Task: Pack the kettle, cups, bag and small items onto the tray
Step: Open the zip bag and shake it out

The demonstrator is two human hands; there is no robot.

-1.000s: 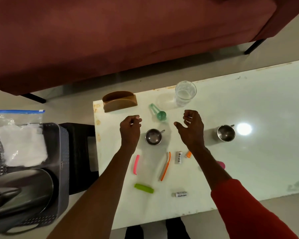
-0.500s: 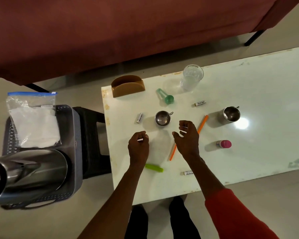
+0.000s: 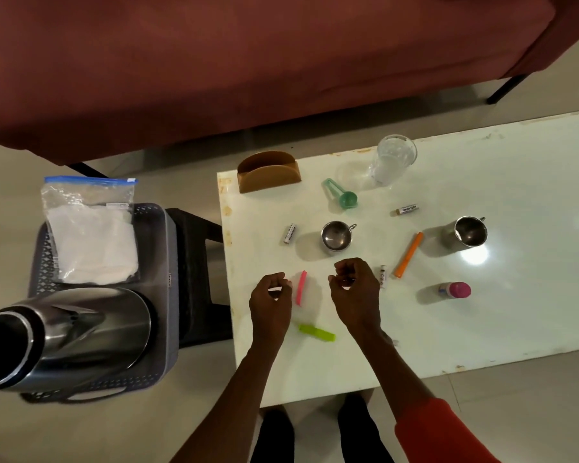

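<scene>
Left hand (image 3: pixel 270 304) and right hand (image 3: pixel 354 289) hover low over the near edge of the desk (image 3: pixel 515 312), fingers loosely curled and holding nothing, flanking the pink clip (image 3: pixel 301 288), probably the next small item to lift. Around them lie the green clip (image 3: pixel 317 332), orange clip (image 3: pixel 408 254), batteries (image 3: pixel 290 233), green scoop (image 3: pixel 342 194), pink-capped bottle (image 3: pixel 455 290), two steel cups (image 3: pixel 336 235) and glass (image 3: pixel 392 159), all unpacked. The tray (image 3: pixel 161 262) sits left of the desk, already carrying the kettle (image 3: pixel 64 335) on its side and the bag (image 3: pixel 91 232) of white powder, so the bulky pieces look packed first.
</scene>
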